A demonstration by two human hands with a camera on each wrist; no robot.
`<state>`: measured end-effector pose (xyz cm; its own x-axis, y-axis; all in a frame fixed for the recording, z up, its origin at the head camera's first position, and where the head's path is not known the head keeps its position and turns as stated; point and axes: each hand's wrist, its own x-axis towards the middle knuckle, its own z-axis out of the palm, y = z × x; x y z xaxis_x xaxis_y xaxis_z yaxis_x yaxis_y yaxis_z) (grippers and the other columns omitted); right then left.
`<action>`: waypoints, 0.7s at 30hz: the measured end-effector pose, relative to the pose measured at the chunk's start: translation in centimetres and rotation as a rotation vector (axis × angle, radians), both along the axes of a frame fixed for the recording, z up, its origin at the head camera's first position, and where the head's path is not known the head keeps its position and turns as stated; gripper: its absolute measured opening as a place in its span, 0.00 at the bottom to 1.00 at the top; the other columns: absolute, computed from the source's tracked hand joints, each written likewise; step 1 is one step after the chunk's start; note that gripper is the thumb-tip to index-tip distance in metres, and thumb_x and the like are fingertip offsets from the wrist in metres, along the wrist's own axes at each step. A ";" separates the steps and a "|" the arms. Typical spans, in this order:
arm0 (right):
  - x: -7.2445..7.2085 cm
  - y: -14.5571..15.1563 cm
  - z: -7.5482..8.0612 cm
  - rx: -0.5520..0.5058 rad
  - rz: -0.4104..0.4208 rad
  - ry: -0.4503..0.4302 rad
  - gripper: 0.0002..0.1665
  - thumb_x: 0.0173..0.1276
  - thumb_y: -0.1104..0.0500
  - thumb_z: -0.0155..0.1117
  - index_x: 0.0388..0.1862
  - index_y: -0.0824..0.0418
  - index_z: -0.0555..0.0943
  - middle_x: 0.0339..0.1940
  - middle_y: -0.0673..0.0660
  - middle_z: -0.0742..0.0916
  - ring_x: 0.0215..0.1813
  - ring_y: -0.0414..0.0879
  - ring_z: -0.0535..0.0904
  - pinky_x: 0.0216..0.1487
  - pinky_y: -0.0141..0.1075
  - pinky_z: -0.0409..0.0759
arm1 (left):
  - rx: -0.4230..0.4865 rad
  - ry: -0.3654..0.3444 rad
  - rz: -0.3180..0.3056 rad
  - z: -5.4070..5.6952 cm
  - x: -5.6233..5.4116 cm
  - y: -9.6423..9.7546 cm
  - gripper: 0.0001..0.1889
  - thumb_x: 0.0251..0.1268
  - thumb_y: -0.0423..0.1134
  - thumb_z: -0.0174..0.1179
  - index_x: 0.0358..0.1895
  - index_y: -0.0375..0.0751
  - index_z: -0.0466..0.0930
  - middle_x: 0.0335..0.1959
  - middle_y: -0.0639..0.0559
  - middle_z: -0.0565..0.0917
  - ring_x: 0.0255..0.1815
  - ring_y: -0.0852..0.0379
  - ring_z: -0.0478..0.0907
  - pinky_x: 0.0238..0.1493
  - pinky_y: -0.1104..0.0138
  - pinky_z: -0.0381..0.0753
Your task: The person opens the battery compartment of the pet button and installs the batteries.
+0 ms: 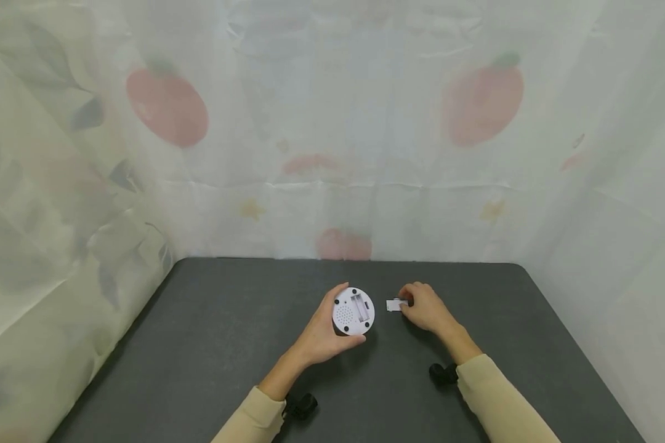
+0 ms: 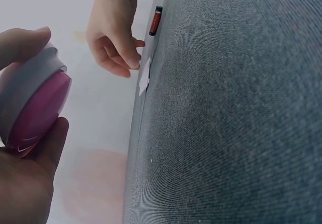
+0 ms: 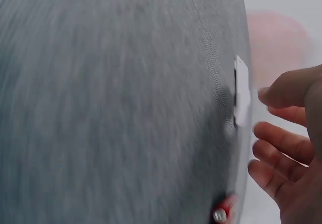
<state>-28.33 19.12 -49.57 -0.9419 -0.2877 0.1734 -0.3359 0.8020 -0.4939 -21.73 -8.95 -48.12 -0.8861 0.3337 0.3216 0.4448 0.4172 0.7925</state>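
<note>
My left hand (image 1: 322, 337) grips a round white device (image 1: 343, 315) by its rim, thumb on one side and fingers on the other. Its underside faces me, with small dark feet, a patch of speaker holes and an uncovered battery slot with nothing in it. In the left wrist view the device's other side is pink. A small white battery cover (image 1: 394, 305) lies on the table to the right of it. Just above that cover is my right hand (image 1: 428, 309), fingers loosely bent; in the right wrist view the fingertips (image 3: 263, 94) are apart from the cover.
A red and black battery (image 2: 156, 20) lies on the dark table (image 1: 199, 344) near the right hand. A pale curtain (image 1: 332, 123) with printed fruit hangs behind the far edge and along both sides. Black wrist cameras (image 1: 303, 406) sit under both forearms.
</note>
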 end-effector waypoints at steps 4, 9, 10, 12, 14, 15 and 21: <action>0.5 0.9 0.5 0.025 0.023 0.009 0.11 0.70 0.60 0.66 0.49 0.62 0.84 0.42 0.55 0.83 0.49 0.54 0.76 0.48 0.52 0.76 | -0.002 0.008 0.001 0.0 -0.1 0.0 0.55 0.47 0.47 0.81 0.79 0.61 0.54 0.69 0.51 0.69 0.61 0.53 0.72 0.60 0.49 0.70; 1.4 2.1 1.0 0.062 0.074 0.030 0.14 0.70 0.58 0.67 0.51 0.63 0.84 0.45 0.55 0.83 0.48 0.53 0.76 0.47 0.51 0.77 | -0.002 0.010 -0.003 0.0 -0.2 0.0 0.55 0.47 0.47 0.81 0.79 0.61 0.54 0.70 0.51 0.69 0.61 0.53 0.72 0.60 0.49 0.70; 1.6 2.4 1.1 0.069 0.083 0.039 0.14 0.70 0.58 0.67 0.51 0.63 0.84 0.46 0.55 0.83 0.48 0.52 0.76 0.47 0.51 0.77 | 0.000 0.010 -0.003 0.0 -0.2 -0.1 0.55 0.47 0.47 0.81 0.79 0.61 0.54 0.70 0.51 0.69 0.61 0.53 0.72 0.60 0.49 0.70; 1.9 3.0 1.2 0.091 0.102 0.061 0.14 0.71 0.58 0.67 0.51 0.63 0.84 0.47 0.56 0.83 0.48 0.53 0.76 0.45 0.50 0.77 | 0.005 0.004 -0.004 -0.1 -0.2 -0.1 0.55 0.47 0.47 0.81 0.79 0.62 0.54 0.70 0.52 0.69 0.61 0.53 0.72 0.60 0.49 0.70; 2.2 3.7 1.1 0.109 0.111 0.077 0.14 0.70 0.58 0.68 0.51 0.63 0.84 0.47 0.56 0.84 0.49 0.53 0.77 0.45 0.49 0.77 | 0.007 -0.002 -0.004 -0.1 -0.2 -0.2 0.55 0.47 0.47 0.81 0.78 0.62 0.54 0.69 0.52 0.69 0.61 0.53 0.72 0.60 0.49 0.70; 2.4 4.0 1.1 0.120 0.112 0.085 0.14 0.70 0.58 0.68 0.51 0.63 0.84 0.47 0.56 0.84 0.50 0.54 0.77 0.45 0.49 0.77 | 0.010 -0.004 -0.005 -0.1 -0.2 -0.2 0.55 0.47 0.47 0.81 0.78 0.61 0.54 0.69 0.53 0.69 0.61 0.53 0.72 0.60 0.49 0.70; 2.8 6.1 0.8 0.145 0.127 0.096 0.15 0.70 0.57 0.69 0.52 0.62 0.83 0.49 0.55 0.84 0.55 0.59 0.77 0.49 0.54 0.78 | 0.008 -0.012 -0.006 -0.3 -0.1 -0.3 0.55 0.47 0.47 0.81 0.79 0.60 0.55 0.70 0.53 0.69 0.62 0.54 0.71 0.61 0.49 0.69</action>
<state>-25.55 25.20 -48.82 -0.8777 -0.4315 0.2084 -0.4786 0.8104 -0.3378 -21.85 -9.24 -48.44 -0.8880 0.3364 0.3137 0.4376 0.4083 0.8011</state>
